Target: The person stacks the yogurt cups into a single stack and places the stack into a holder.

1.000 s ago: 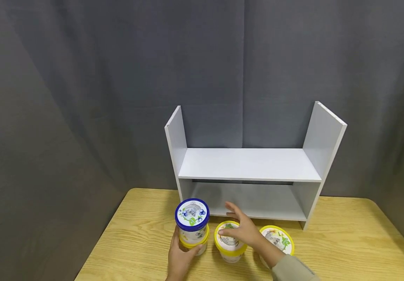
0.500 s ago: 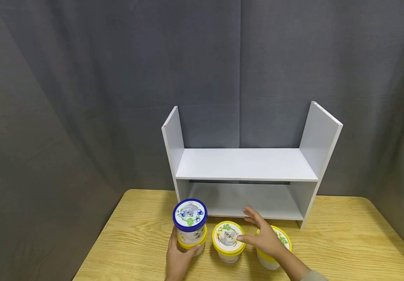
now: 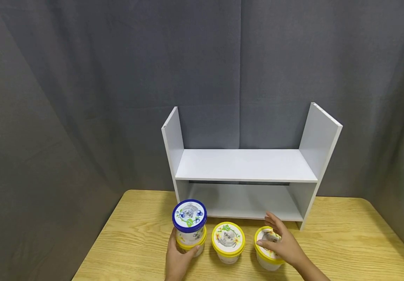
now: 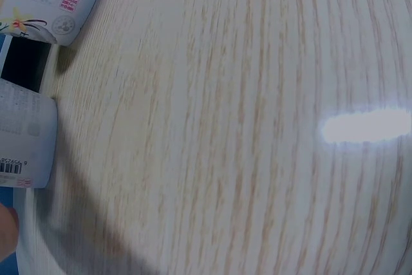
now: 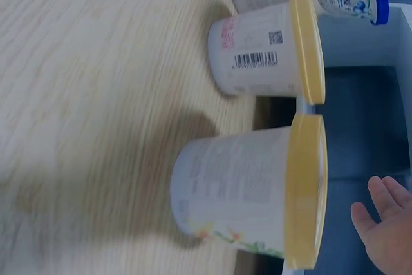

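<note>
In the head view a blue-lidded tub (image 3: 189, 216) stands on a yellow-lidded tub (image 3: 202, 242) at the left. My left hand (image 3: 178, 259) holds this stack low down, thumb on the near side and fingers at the left. A second yellow-lidded tub (image 3: 228, 239) stands in the middle, untouched. Over the right yellow-lidded tub (image 3: 266, 262) hovers my right hand (image 3: 286, 244), thumb and fingers spread. The right wrist view shows that hand (image 5: 389, 230) beside the lid of the nearest tub (image 5: 235, 191), with a gap between them.
A white two-level shelf (image 3: 247, 164) stands behind the tubs, its lower board (image 3: 245, 201) just beyond them. The wooden table (image 3: 135, 234) extends to both sides, and grey curtains (image 3: 205, 70) hang around its back and sides.
My right hand has moved rightward from above the middle tub to above the right one. My left hand keeps its hold on the stack, and the head view has shifted slightly.
</note>
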`<state>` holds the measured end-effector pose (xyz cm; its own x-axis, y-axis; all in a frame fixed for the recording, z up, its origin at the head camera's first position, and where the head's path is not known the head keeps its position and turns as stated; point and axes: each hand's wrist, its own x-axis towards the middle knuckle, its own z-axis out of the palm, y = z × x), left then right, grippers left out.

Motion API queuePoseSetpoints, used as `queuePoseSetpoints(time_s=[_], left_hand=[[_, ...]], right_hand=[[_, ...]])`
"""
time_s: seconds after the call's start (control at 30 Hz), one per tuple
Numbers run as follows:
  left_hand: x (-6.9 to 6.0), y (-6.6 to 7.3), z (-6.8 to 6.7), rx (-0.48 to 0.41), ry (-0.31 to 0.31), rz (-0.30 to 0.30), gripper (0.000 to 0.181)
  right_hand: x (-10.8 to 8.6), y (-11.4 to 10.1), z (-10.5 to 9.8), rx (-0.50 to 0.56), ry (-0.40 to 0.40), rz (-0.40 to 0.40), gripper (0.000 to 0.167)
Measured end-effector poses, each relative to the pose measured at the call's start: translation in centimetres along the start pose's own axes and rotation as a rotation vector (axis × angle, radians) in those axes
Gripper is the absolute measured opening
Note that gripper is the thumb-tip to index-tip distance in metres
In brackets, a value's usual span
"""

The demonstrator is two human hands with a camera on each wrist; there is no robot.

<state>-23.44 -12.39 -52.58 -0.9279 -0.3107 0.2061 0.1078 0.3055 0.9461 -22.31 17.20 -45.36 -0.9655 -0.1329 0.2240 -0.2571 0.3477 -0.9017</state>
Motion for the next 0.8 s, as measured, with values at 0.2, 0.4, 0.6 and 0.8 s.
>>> queuePoseSetpoints(time_s=[0.2, 0.4, 0.6, 0.8], left_hand=[[0.1, -0.3, 0.1, -0.015, -0.002, -0.023, 0.095], [0.1, -0.5, 0.2, -0.011, 0.0, -0.039, 0.096], [0.1, -0.5, 0.1, -0.01, -0.001, -0.039, 0.097], [0.1, -0.5, 0.2, -0.018, 0.001, -0.034, 0.097]], right_hand=[[-0.9, 0.4, -0.7, -0.039, 0.031, 0.042, 0.079], [-1.3, 0.6, -1.2, -0.067, 0.042, 0.098, 0.079], [-1.7, 1.2, -1.5, -0.076, 0.059, 0.135, 0.079], [-2.1, 1.8, -1.6, -0.108, 0.086, 0.129, 0.077]])
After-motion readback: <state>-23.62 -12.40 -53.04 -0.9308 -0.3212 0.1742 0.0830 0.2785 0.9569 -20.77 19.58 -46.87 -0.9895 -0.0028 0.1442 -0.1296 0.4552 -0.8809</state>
